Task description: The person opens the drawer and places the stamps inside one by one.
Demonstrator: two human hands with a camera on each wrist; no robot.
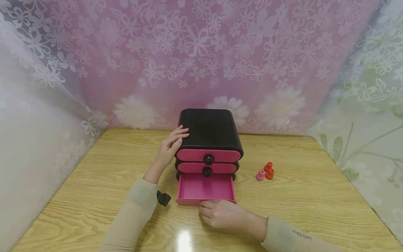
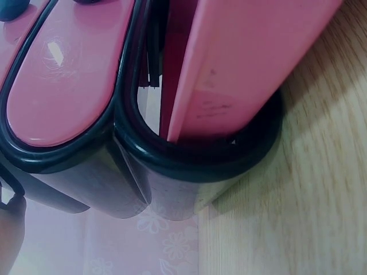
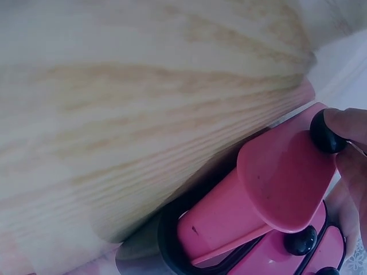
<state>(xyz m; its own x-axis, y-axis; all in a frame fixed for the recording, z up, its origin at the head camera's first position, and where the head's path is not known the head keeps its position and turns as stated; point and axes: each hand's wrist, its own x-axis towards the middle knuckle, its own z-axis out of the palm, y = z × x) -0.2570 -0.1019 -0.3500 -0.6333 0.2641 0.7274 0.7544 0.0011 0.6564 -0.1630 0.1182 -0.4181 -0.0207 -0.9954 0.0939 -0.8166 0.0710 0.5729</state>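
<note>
A black drawer box (image 1: 209,127) with pink drawer fronts stands on the table. Its bottom drawer (image 1: 206,187) is pulled out and bare inside, while the upper two are closed. My left hand (image 1: 171,141) rests on the box's top left edge, fingers over the top. At the drawer's front, my right hand (image 1: 221,213) pinches the round black knob (image 3: 327,132) between thumb and finger, as the right wrist view shows. The left wrist view has the drawer's pink side wall (image 2: 241,74) standing out of its black housing (image 2: 189,163).
To the right of the box stand two orange-red pegs (image 1: 269,174) and a pink peg (image 1: 260,175) in a small cluster. A black strap piece (image 1: 163,198) sits by the left sleeve. Flowered cloth (image 1: 201,52) hangs behind the wooden table (image 1: 119,168) and along both sides.
</note>
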